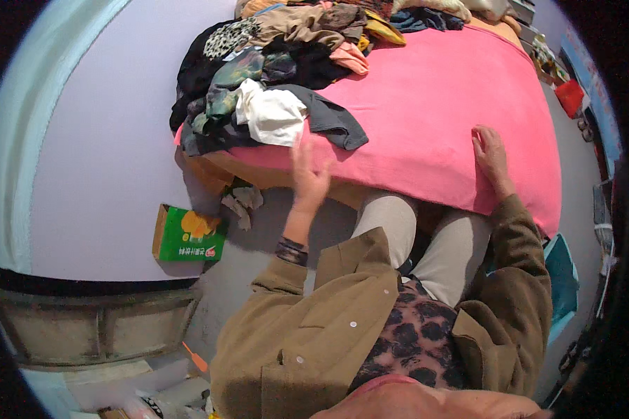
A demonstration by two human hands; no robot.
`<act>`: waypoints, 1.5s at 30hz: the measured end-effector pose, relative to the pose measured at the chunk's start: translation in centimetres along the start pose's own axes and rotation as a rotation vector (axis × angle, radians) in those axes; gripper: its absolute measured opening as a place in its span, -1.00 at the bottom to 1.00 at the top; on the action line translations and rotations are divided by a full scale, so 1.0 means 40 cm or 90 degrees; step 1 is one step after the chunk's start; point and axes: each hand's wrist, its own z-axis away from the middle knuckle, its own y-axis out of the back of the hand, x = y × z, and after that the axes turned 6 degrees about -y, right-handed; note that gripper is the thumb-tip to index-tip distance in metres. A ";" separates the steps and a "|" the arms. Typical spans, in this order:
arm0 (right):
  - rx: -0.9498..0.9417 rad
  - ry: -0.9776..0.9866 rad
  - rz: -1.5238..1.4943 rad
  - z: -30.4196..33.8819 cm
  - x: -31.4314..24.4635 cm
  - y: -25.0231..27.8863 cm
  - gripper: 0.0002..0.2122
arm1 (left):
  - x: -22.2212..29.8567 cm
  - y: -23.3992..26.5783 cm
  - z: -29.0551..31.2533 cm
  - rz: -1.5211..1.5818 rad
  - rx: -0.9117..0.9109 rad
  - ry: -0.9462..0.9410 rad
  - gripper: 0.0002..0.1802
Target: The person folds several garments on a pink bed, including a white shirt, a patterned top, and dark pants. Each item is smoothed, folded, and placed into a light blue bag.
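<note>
My left hand (309, 178) is raised at the near edge of the bed, its fingers apart and a little blurred, with nothing in it. Just beyond its fingertips a white garment (271, 115) lies bunched up on a dark grey garment (326, 117). Whether the fingertips touch the white cloth, I cannot tell. On the right, my right hand (493, 157) rests on the pink bed sheet (426, 105), fingers stretched out and holding nothing. A large heap of mixed clothes (297, 31), with black, tan, patterned and peach pieces, covers the far left of the bed.
A green cardboard box (189, 236) stands on the floor at the left, near crumpled pale paper or cloth (243, 204). A light blue bag (561, 283) is beside my right arm. A red item (570, 98) lies beyond the bed's right side.
</note>
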 end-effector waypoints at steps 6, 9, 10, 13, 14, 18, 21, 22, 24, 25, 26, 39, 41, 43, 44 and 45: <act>0.064 -0.048 0.062 0.000 -0.009 -0.065 -0.86 | -0.282 0.064 -0.085 0.007 0.206 0.363 0.01; 0.077 -0.061 0.005 0.010 0.004 -0.064 -0.87 | -0.334 0.025 -0.144 0.039 0.165 0.477 -0.12; 0.082 -0.058 0.008 0.011 0.006 -0.064 -0.88 | -0.339 0.011 -0.165 0.059 0.172 0.482 -0.21; 0.092 -0.066 0.003 0.009 -0.001 -0.067 -0.88 | -0.304 -0.043 -0.235 0.104 0.199 0.447 -0.56; 0.088 -0.097 -0.007 0.009 -0.007 -0.067 -0.88 | -0.269 -0.070 -0.252 0.188 0.213 0.336 -0.62; 0.088 -0.086 0.006 0.009 -0.008 -0.066 -0.88 | -0.039 -0.175 -0.321 0.315 0.027 0.169 -0.74; 0.083 -0.089 0.030 0.022 0.045 -0.094 -0.88 | 0.201 -0.276 -0.359 0.602 -0.064 0.036 -0.56; 0.083 -0.096 0.036 0.030 0.073 -0.115 -0.87 | 0.259 -0.299 -0.363 0.601 -0.138 -0.083 -0.57; 0.013 -0.243 -0.089 0.065 0.144 -0.157 -0.73 | 0.350 -0.354 -0.356 0.550 -0.283 -0.066 -0.67; 0.061 -0.348 -0.477 0.079 0.171 -0.195 -0.62 | 0.371 -0.379 -0.339 0.454 -0.315 -0.115 -0.70; 0.145 -0.375 -0.792 0.090 0.197 -0.223 -0.51 | 0.367 -0.400 -0.319 0.432 -0.354 -0.049 -0.72; 0.043 -0.284 -0.241 0.026 0.013 -0.051 -0.63 | 0.204 -0.313 -0.236 0.788 -0.032 0.414 -0.59; 0.092 -0.299 -0.513 0.010 -0.005 -0.027 -0.50 | 0.236 -0.296 -0.264 0.808 -0.026 0.369 -0.62; 0.151 -0.385 -0.684 0.014 -0.035 0.005 -0.41 | 0.272 -0.284 -0.286 0.833 -0.025 0.327 -0.64; 0.122 -0.379 -0.670 0.030 -0.056 0.027 -0.24 | 0.293 -0.280 -0.301 0.843 -0.017 0.321 -0.64; 0.116 -0.236 -0.520 0.051 -0.081 0.049 -0.22 | 0.318 -0.276 -0.314 0.871 -0.011 0.300 -0.64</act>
